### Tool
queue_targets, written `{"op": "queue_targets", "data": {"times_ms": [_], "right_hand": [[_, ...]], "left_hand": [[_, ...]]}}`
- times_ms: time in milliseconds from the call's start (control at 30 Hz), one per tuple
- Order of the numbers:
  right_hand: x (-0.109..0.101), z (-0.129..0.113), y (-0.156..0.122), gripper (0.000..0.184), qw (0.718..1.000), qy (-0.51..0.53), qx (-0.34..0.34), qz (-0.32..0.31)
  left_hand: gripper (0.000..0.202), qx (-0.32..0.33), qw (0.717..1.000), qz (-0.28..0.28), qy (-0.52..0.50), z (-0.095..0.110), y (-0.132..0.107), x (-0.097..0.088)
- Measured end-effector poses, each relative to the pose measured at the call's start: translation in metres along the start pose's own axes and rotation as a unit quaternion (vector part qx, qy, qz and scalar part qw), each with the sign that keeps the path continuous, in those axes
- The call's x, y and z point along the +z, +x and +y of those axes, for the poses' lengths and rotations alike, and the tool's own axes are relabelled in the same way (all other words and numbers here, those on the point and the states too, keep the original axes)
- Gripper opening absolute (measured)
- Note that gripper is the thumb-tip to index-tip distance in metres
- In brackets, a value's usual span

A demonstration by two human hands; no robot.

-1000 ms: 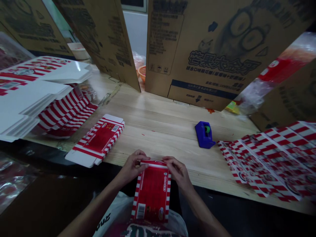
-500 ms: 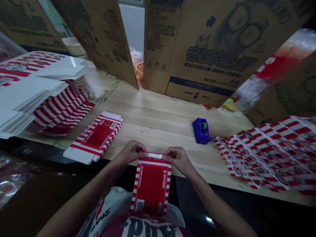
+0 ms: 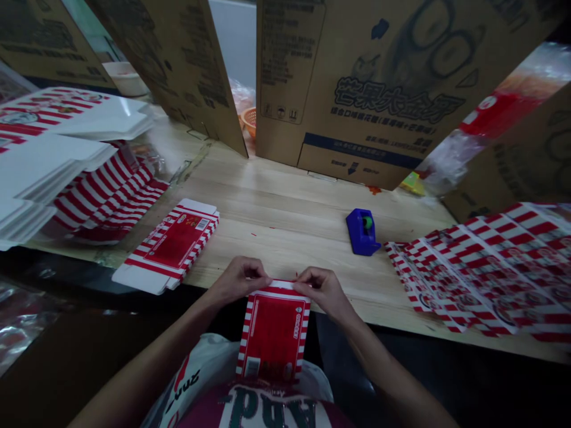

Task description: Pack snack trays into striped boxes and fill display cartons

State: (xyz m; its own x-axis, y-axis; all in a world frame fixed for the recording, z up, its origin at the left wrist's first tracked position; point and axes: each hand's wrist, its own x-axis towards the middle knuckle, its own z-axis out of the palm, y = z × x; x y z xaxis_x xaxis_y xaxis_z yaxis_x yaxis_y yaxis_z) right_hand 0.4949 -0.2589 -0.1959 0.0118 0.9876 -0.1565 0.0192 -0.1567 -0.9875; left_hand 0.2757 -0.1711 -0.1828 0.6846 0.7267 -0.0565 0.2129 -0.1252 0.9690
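Looking down from the head camera, what do the hands have?

They have a flat red-and-white striped carton (image 3: 273, 331), with a red panel and a barcode near its lower end. Its top end sits at the near edge of the wooden table (image 3: 285, 202), and the rest reaches toward the person, above a dark red printed shirt (image 3: 267, 410).

How's the grip?

Both hands pinch the carton's top end. The left hand (image 3: 238, 280) is at the upper left corner, the right hand (image 3: 322, 291) at the upper right, and the fingers curl over a white folded edge (image 3: 281, 285). Exactly where each thumb presses is hard to tell.

What's nearby?

Left of the hands, a second flat carton (image 3: 172, 246) lies angled on the table. Beyond it are white folded cartons (image 3: 53, 160) and a striped stack (image 3: 107, 199). To the right, a blue tape dispenser (image 3: 363, 232) stands on the wood, near a fanned pile of printed carton sheets (image 3: 473, 279).

And farther off?

Large upright cardboard boxes (image 3: 357, 89) with black print and a cartoon face line the far side of the table. An orange basket (image 3: 248, 120) shows through the gap between two of them.
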Motion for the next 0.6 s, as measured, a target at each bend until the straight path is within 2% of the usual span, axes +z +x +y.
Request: {"op": "queue_targets", "data": {"times_ms": [67,167,300,400,433,500,600], "right_hand": [[-0.002,-0.003,0.007,0.033,1.000,-0.001,0.028,-0.012],[-0.004,-0.005,0.013,0.035,0.999,-0.024,0.036,-0.018],[-0.004,-0.004,0.005,0.031,0.996,-0.076,-0.046,-0.009],[-0.005,0.000,-0.009,0.018,0.984,-0.128,-0.123,0.005],[-0.005,0.003,-0.013,0.013,0.979,-0.142,-0.145,0.015],[-0.003,0.011,-0.021,0.015,0.972,-0.150,-0.174,0.040],[0.007,0.025,-0.028,0.009,0.971,-0.130,-0.178,0.090]], "left_hand": [[0.021,-0.018,1.000,-0.009,-0.005,-0.001,0.009,0.000],[0.021,-0.001,1.000,-0.021,0.024,0.000,0.017,0.001],[0.025,0.070,0.993,-0.013,0.090,0.008,0.010,0.000],[0.018,0.128,0.986,-0.019,0.108,0.009,-0.003,0.000],[0.014,0.140,0.984,-0.011,0.108,0.006,-0.007,0.001],[0.012,0.151,0.983,0.021,0.106,-0.001,-0.013,0.006],[0.010,0.140,0.981,0.086,0.104,-0.016,-0.019,0.019]]}}
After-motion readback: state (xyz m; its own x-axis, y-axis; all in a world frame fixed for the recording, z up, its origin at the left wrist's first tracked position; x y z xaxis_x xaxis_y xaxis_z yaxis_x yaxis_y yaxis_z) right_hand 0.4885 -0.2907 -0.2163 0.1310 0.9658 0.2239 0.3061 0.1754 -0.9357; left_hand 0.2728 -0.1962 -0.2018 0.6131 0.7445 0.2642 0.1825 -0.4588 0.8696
